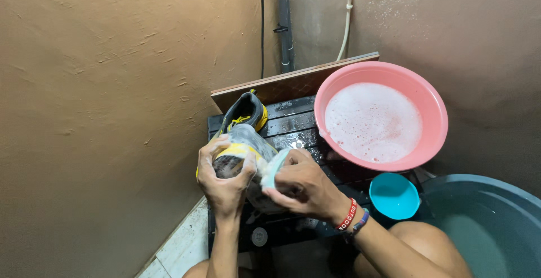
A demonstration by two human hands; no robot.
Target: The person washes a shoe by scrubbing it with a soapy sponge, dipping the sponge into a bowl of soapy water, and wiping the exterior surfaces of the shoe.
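Left hand (225, 179) wrapped around the heel of a soapy grey-and-yellow sneaker (243, 162), fingers curled tight, at lower centre of the frame. Right hand (301, 185) closed on a pale teal scrub brush (274, 168), bristles pressed against the shoe's side. Best done, by the look of it, with short firm strokes along the upper, heel kept steady, brush dipped often for fresh suds. Second sneaker (246, 110) resting toe-up on the dark slatted bench (293, 121) just behind. Pink basin (431, 106) full of foam at upper right, small turquoise bowl (394, 195) below it, large grey-blue tub (496, 221) of water at lower right.
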